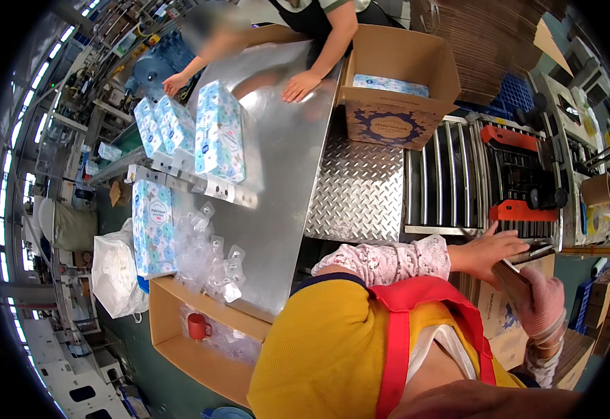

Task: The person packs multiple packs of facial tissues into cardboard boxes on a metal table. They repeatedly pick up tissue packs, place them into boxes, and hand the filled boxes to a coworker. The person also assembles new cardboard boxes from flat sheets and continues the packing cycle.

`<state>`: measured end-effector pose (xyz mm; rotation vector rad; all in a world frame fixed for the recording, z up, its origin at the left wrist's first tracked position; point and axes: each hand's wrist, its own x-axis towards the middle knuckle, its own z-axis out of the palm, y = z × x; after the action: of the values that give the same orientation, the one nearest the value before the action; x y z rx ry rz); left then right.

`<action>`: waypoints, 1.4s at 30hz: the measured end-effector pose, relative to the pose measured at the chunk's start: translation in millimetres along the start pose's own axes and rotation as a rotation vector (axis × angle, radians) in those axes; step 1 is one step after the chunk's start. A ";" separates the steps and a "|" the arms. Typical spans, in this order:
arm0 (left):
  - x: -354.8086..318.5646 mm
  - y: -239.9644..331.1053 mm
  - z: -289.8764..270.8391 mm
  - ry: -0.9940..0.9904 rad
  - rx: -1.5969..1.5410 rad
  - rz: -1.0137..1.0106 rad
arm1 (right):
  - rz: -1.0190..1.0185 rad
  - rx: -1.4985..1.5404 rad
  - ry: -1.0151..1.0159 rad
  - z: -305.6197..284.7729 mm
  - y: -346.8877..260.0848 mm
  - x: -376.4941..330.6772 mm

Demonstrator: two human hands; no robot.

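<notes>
Flattened brown cardboard box [511, 279], thin and long, slanting from upper left down to lower right, just below the roller conveyor [458, 181]. Left hand [490, 251] spread flat above its upper end, gloved right hand [542, 304] clamped on its lower end.

A shiny sheet-metal table [284, 160] carries three upright blue-and-white tissue packs [219, 133] near its far left edge and a heap of small clear plastic bags [214, 262] at its near end. Beside it, a diamond-plate platform [361, 192] bears an open cardboard box [395, 80], next to a roller conveyor [444, 181].
</notes>
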<state>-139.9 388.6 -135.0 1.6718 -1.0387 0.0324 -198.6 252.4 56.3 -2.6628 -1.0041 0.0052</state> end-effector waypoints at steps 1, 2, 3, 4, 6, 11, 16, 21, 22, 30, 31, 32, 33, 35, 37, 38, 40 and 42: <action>-7.9 9.9 -9.1 0.076 -0.029 0.030 | -0.142 0.068 -0.072 -15.3 -15.0 26.6; -8.1 13.4 -13.9 0.107 -0.151 0.101 | -0.142 0.079 -0.113 -29.5 -29.1 41.1; -16.4 27.4 -38.6 0.030 -0.141 -0.061 | -0.180 0.130 -0.159 -32.7 -30.3 56.2; -33.1 41.6 -54.8 0.191 -0.245 -0.139 | -0.222 0.177 -0.097 -31.6 -38.1 70.9; -59.7 55.7 -88.9 0.388 -0.315 -0.198 | -0.307 0.084 -0.013 -39.7 -55.0 96.2; -145.9 84.7 -183.8 0.749 -0.213 -0.406 | -0.234 0.068 0.132 -32.9 3.8 129.4; -194.3 94.2 -188.9 0.868 0.003 -0.495 | 0.046 -0.173 0.244 1.7 103.7 167.5; -202.6 78.7 -179.8 0.875 -0.050 -0.494 | 0.318 -0.163 -0.239 35.6 136.6 180.2; -206.6 78.2 -182.7 0.895 -0.060 -0.520 | 0.299 -0.140 -0.224 41.3 144.5 181.9; -218.6 62.0 -209.1 0.880 -0.059 -0.545 | 0.192 -0.319 -0.191 80.6 159.8 174.5; -219.9 62.7 -210.8 0.896 -0.055 -0.544 | 0.147 -0.252 -0.208 74.9 151.9 172.6; -216.6 60.9 -210.1 0.922 -0.002 -0.516 | 0.095 -0.272 -0.224 74.1 154.7 164.7; -210.9 59.5 -208.5 0.947 0.050 -0.487 | 0.030 -0.253 -0.215 66.0 156.6 153.0; -203.1 56.6 -215.8 1.062 0.045 -0.447 | -0.097 -0.217 -0.161 23.7 133.1 140.0; -188.6 42.1 -233.4 1.243 -0.061 -0.402 | -0.159 -0.144 -0.245 -7.1 99.7 128.2; -181.9 36.8 -239.7 1.251 -0.026 -0.467 | -0.157 -0.077 -0.228 -10.7 85.3 122.9; -169.4 18.7 -241.1 1.271 0.144 -0.636 | -0.151 0.039 -0.320 23.4 60.4 113.6; -138.9 17.4 -233.0 1.201 0.138 -0.768 | -0.205 -0.064 -0.575 78.8 18.5 89.2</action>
<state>-127.3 658.1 -101.6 1.6455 0.5132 0.5352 -127.6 318.3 -15.3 -2.6525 -1.4583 0.7410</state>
